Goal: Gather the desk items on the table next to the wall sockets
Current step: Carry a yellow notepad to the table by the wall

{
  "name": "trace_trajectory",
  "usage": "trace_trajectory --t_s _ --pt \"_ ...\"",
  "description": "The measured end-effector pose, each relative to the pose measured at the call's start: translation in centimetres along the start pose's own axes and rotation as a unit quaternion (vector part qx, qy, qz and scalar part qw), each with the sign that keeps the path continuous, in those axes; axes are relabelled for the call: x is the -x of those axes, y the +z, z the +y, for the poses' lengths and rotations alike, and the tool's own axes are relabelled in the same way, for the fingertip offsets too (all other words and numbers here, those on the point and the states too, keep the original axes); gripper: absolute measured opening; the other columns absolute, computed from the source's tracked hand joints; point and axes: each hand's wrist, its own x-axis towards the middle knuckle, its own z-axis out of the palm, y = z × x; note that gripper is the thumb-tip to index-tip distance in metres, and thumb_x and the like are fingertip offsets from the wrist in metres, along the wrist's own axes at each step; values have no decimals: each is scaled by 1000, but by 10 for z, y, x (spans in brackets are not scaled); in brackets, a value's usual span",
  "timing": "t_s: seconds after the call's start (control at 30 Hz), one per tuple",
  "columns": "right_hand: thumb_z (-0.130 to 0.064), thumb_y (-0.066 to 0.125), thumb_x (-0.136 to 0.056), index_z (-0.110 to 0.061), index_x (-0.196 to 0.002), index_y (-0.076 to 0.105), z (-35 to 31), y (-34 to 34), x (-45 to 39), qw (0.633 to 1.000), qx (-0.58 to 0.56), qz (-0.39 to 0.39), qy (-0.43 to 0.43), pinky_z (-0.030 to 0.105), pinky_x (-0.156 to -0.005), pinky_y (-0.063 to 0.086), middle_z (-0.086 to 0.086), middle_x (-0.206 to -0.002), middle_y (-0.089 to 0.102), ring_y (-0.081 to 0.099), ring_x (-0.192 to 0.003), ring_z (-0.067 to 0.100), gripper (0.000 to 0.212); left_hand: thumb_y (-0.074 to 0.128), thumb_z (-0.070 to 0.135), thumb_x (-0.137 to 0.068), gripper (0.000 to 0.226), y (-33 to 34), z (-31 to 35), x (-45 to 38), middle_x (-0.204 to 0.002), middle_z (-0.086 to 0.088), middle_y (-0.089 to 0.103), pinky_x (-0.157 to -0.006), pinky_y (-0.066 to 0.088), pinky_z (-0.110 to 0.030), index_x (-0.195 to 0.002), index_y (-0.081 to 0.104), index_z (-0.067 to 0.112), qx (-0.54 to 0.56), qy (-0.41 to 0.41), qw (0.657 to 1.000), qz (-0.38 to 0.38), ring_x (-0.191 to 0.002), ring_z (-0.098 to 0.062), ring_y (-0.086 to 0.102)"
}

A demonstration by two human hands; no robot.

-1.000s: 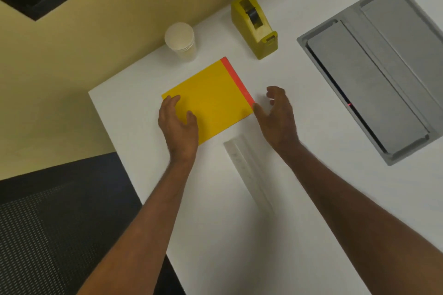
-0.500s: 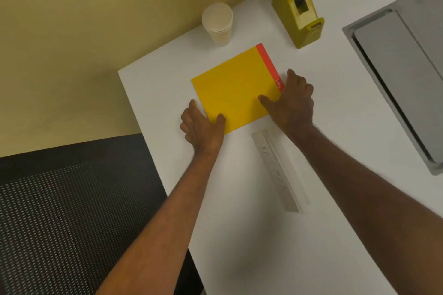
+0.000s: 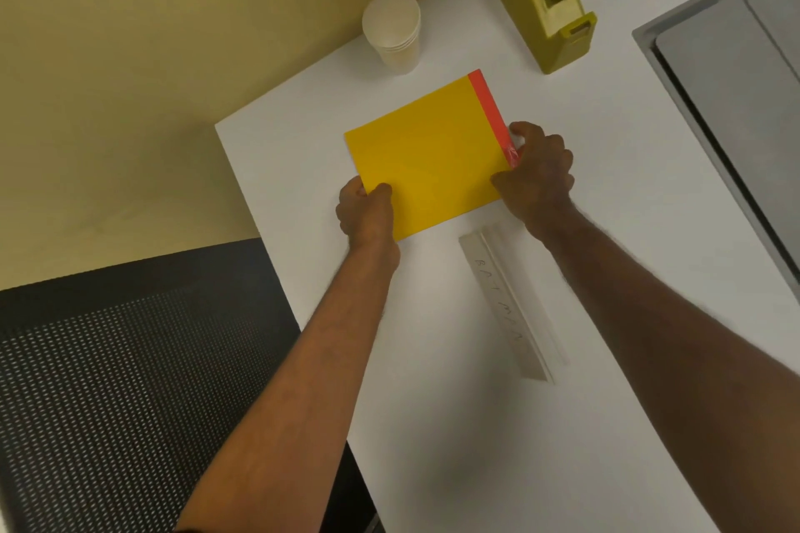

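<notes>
Between both sets of fingers, w/ left hand (image 3: 366, 212) and right hand (image 3: 534, 171) each pinching a near corner, the yellow pad (image 3: 428, 156) lies on the desk (image 3: 476, 424), so lift evenly, keep it level, clear the ruler (image 3: 506, 307) just behind the right fingers.

One notepad (image 3: 426, 151), ruler (image 3: 508, 307), tape dispenser (image 3: 545, 0), cup stack (image 3: 394, 30).

Around the desk, as I see it
Lower left, a black perforated chair (image 3: 108, 381); right edge, a grey hatch (image 3: 731, 108); behind, a yellow wall (image 3: 130, 78).
</notes>
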Motion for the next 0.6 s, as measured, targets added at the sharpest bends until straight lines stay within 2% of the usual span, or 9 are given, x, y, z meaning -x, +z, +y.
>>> trace_trajectory --t_s 0.07,0.13,0.17,0.23,0.3,0.37,0.43,0.5,0.6 --pt "-8 62 -88 -27 -138 53 0 -4 -1 999 -39 -11 8 51 -97 50 11 -127 56 52 -118 34 55 50 0 -89 31 -2 2 2 -96 -4 71 -66 54 -33 -109 71 12 46 -11 999 -4 -77 -19 60" --pt "-2 57 -87 -23 -134 61 4 -13 -2 991 -120 -55 9 46 -92 55 8 -117 63 59 -111 31 52 44 -6 -91 39 -3 7 5 -87 4 69 -57 50 -24 -109 72 14 76 -20 997 5 -68 -12 60" --pt "2 56 -87 -19 -133 63 6 -17 -1 982 -171 -81 10 40 -86 56 3 -108 66 61 -106 28 51 42 -7 -91 41 -3 9 7 -87 5 70 -57 51 -24 -109 73 14 80 -17 997 8 -69 -12 61" --pt "8 55 -87 -14 -133 63 11 -28 4 965 -241 -106 16 29 -76 51 -7 -92 61 60 -93 19 51 39 -7 -93 44 -1 12 15 -97 2 72 -70 58 -32 -106 73 18 77 -1 997 2 -83 -17 65" --pt "9 54 -87 -14 -133 61 18 -37 11 956 -272 -102 22 29 -76 48 -5 -87 56 56 -87 16 51 39 -4 -95 44 3 14 25 -106 3 71 -79 59 -34 -110 69 24 69 9 998 3 -96 -19 66" --pt "7 52 -88 -16 -133 59 27 -46 20 949 -302 -91 23 32 -79 49 1 -96 58 56 -93 20 50 40 -2 -96 43 7 16 35 -109 5 69 -80 59 -34 -117 66 25 66 13 998 5 -101 -19 65" --pt "5 51 -91 -18 -133 58 38 -55 31 940 -332 -69 18 33 -81 52 4 -111 62 58 -104 23 48 38 -3 -95 45 11 16 45 -119 0 69 -92 58 -43 -120 64 25 64 20 998 -7 -109 -23 65" --pt "3 50 -93 -22 -133 57 49 -67 40 932 -360 -49 13 37 -84 57 4 -122 62 60 -112 23 48 38 -3 -94 46 16 16 56 -123 -3 68 -97 55 -50 -118 62 27 62 31 997 -28 -112 -26 65" --pt "-1 49 -97 -27 -137 54 67 -86 49 918 -394 -36 21 25 -66 60 1 -120 62 63 -105 15 49 41 -3 -94 44 27 19 73 -120 -5 70 -92 56 -46 -120 64 25 73 44 994 -72 -111 -29 67"
